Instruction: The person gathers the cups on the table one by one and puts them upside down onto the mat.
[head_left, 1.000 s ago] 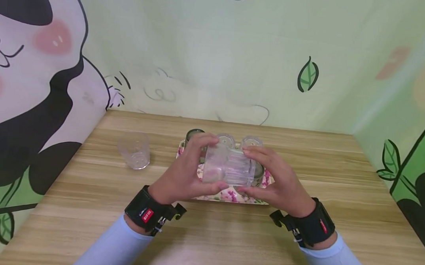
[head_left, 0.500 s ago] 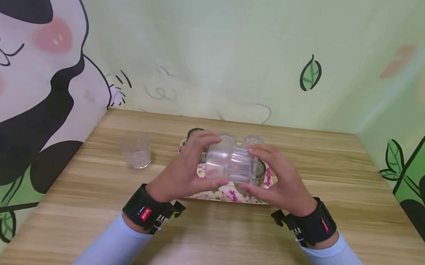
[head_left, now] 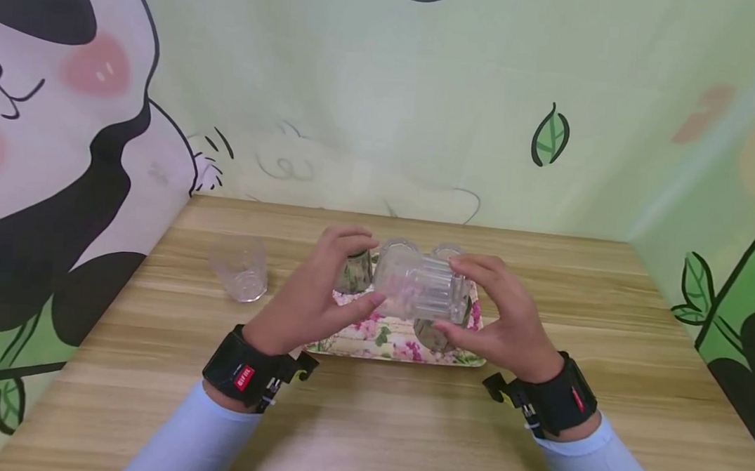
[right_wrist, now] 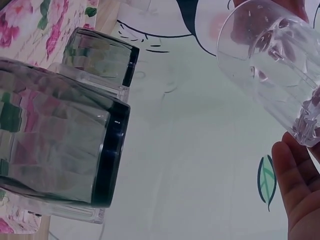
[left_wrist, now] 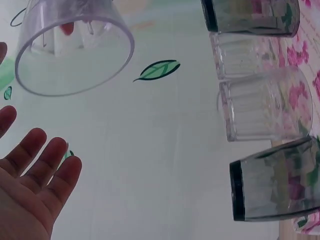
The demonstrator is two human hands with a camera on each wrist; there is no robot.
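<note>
My right hand (head_left: pixel 506 325) grips a clear plastic cup (head_left: pixel 422 287) by its base end, tipped on its side above the tray. My left hand (head_left: pixel 315 289) is beside the cup's rim with its fingers spread, and the left wrist view shows those fingers apart from the cup (left_wrist: pixel 75 50). Below, a floral tray (head_left: pixel 379 341) bears upside-down cups: a grey one (head_left: pixel 354 273) at the left, another grey one (head_left: pixel 433 334) at the front right, partly hidden, and two clear ones (head_left: pixel 399 245) at the back, mostly hidden by the held cup.
A clear cup (head_left: pixel 243 272) stands upright on the wooden table (head_left: pixel 369 432), left of the tray. Behind the table rises a printed backdrop (head_left: pixel 358 108) with a panda and leaves.
My left hand has let go of the cup's rim end and drawn back slightly to the left. The cup has shifted a little right and up in my right hand.
</note>
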